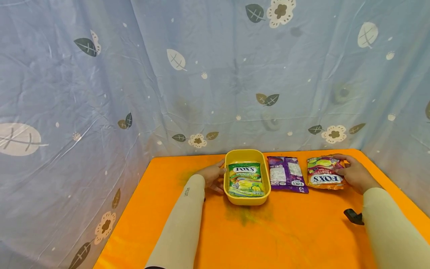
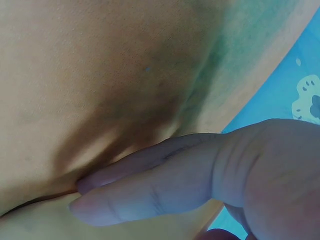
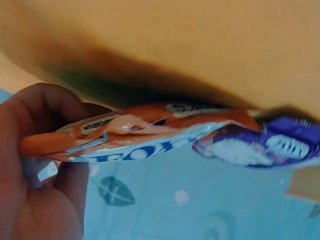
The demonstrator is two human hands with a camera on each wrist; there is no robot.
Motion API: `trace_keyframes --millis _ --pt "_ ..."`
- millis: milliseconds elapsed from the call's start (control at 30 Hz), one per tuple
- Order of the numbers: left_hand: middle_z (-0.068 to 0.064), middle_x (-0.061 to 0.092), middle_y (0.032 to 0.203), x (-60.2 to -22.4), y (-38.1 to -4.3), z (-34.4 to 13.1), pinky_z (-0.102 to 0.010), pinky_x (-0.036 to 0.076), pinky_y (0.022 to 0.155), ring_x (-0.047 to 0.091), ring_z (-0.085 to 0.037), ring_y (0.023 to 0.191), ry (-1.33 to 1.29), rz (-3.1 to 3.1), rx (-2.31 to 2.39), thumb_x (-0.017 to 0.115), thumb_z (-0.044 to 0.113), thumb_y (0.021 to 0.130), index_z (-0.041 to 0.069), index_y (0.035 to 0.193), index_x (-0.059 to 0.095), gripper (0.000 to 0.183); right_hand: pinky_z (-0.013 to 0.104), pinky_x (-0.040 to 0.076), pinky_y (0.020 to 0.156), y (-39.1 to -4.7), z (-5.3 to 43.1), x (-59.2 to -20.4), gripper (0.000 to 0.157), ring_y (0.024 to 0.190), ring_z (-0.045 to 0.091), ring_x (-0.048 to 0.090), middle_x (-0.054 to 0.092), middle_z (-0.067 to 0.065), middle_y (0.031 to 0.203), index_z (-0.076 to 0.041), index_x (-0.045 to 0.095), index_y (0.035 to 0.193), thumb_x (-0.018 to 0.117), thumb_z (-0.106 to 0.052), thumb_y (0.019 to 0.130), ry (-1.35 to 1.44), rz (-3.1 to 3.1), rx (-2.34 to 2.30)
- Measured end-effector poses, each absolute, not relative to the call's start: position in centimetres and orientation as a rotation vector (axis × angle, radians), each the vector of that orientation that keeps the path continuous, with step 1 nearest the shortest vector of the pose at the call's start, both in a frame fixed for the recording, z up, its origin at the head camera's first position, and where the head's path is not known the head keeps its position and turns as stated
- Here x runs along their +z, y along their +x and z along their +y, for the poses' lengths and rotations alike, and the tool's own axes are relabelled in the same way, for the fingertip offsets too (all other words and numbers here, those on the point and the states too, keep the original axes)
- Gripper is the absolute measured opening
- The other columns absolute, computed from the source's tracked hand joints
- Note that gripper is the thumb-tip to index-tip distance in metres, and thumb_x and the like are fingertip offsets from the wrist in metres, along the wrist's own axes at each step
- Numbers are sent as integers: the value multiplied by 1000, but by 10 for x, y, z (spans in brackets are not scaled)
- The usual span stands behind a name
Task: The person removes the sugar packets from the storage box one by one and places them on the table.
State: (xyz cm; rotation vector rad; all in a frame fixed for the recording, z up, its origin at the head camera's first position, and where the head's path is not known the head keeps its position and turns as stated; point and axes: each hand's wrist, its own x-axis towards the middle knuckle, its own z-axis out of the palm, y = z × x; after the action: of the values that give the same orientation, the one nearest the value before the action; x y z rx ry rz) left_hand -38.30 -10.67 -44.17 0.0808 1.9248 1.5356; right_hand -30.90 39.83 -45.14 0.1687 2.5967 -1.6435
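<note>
My right hand [image 1: 359, 173] grips the right edge of an orange-and-red Fox's Fruits candy packet [image 1: 324, 175], thumb on its face. In the right wrist view the fingers [image 3: 52, 102] curl behind the packet [image 3: 145, 132], which is seen nearly edge-on. My left hand [image 1: 211, 176] touches the left side of a yellow plastic tub [image 1: 246, 201]. Its fingers [image 2: 145, 200] lie fairly straight along the tub wall [image 2: 45, 222] in the left wrist view. Inside the tub lies a green Fox's Spring Tea packet [image 1: 246, 180].
A purple Fox's packet [image 1: 287, 175] lies back side up between the tub and the orange packet. Everything stands on an orange table [image 1: 268, 239] near its far edge. A blue leaf-patterned curtain [image 1: 228, 82] hangs behind and along both sides.
</note>
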Motion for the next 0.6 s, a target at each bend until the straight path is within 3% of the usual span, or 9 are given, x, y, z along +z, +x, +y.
trace_keyframes --millis 133,367,600 --pt "-15 60 118 -443 -384 -106 -56 54 68 64 -38 72 84 1920 1536 41 26 103 47 151 9 61 47 54 78 -313 397 -455 61 103 49 46 23 39 136 -7 20 151 51 -10 98 181 2745 -1426" --pt "-16 59 119 -439 -382 -106 -55 54 70 64 -39 73 87 1919 1536 41 27 103 44 152 10 60 64 41 86 -320 393 -459 59 100 49 41 30 38 130 -3 23 148 49 -1 95 112 2903 -1149" --pt "-15 60 118 -439 -379 -108 -56 54 71 65 -39 74 107 1921 1532 40 27 104 43 153 8 60 65 40 82 -320 386 -462 60 94 48 43 38 35 123 -2 26 146 52 -1 91 166 3017 -1041"
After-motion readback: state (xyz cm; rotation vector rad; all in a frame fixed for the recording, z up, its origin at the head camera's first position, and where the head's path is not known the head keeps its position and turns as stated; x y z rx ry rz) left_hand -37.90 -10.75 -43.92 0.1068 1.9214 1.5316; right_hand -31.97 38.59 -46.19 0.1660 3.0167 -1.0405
